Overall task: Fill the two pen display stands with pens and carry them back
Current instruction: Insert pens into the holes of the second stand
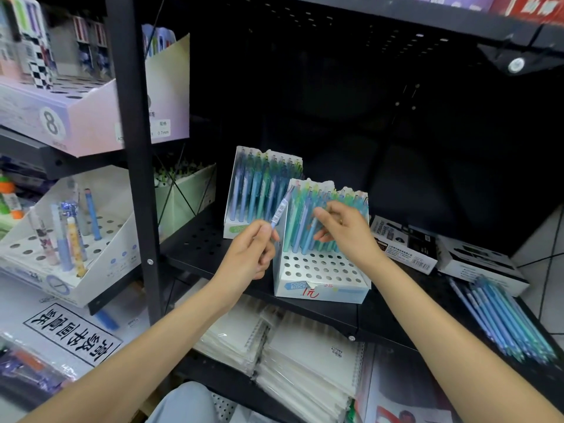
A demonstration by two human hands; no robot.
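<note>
1. Standing on your black shelf: front pen stand, rear rows filled; second stand full behind it.
2. Your left hand pinches one pen.
3. Your right hand, fingers loosely spread, touches the standing pens.
4. Loose pens lie far right.

Spiral notebooks lie stacked below my black shelf. Two dark marker boxes sit toward its right end. A lilac display box stands upper left.
</note>
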